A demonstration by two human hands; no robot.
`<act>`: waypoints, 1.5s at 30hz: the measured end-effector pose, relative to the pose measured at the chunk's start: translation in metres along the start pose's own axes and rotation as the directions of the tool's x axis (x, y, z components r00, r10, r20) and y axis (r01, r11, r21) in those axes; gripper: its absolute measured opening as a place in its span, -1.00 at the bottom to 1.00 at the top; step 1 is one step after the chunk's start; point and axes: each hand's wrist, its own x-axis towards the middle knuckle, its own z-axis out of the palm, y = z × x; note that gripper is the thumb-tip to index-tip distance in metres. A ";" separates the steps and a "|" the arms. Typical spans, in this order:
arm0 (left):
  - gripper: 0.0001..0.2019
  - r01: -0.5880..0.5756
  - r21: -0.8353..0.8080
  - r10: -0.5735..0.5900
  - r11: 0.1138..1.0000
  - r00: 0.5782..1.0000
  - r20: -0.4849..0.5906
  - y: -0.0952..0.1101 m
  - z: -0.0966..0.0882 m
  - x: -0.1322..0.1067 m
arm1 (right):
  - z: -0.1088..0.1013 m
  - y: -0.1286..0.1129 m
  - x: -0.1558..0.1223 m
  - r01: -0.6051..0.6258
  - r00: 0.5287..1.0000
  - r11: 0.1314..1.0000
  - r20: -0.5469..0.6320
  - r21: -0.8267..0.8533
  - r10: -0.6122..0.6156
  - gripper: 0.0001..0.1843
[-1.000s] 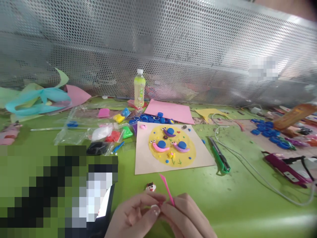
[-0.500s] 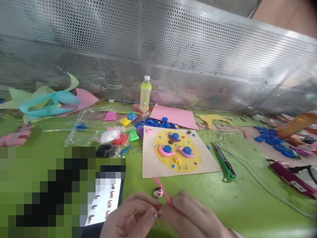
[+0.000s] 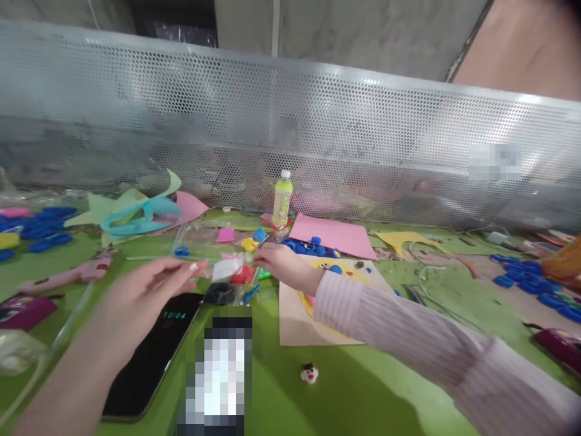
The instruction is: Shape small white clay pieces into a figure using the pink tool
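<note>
My left hand point(image 3: 152, 287) is blurred above a dark phone point(image 3: 157, 357) at the left. Its fingers are pressed together, with a pinkish piece point(image 3: 200, 266) at the tips, too smeared to name. My right hand point(image 3: 288, 264) reaches across the picture card point(image 3: 293, 324) to several soft clay packs. Its bent fingertips are beside the yellow clay point(image 3: 249, 244) and above the green clay point(image 3: 264, 274); whether they grip anything is hidden. White clay point(image 3: 227, 267), red clay point(image 3: 242, 275) and black clay point(image 3: 220, 293) lie between the hands. A small white face figure point(image 3: 309, 373) sits in front of the card.
A drink bottle point(image 3: 282, 200) stands at the back beside a pink sheet point(image 3: 333, 236). A pixelated screen point(image 3: 218, 375) lies at the front. A utility knife point(image 3: 415, 295) and a white cable point(image 3: 424, 275) are to the right. A perforated metal panel point(image 3: 363, 139) closes off the back.
My hands have parted from their shared hold at the front. The left went left and forward, the right forward over the card. The pink strip is no longer clearly seen; the view has shifted.
</note>
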 end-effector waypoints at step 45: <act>-0.70 -0.014 0.154 -0.030 0.988 0.958 0.285 -0.030 0.044 0.060 | -0.014 -0.006 0.022 0.032 0.996 0.997 0.089 -0.071 -0.026 -0.77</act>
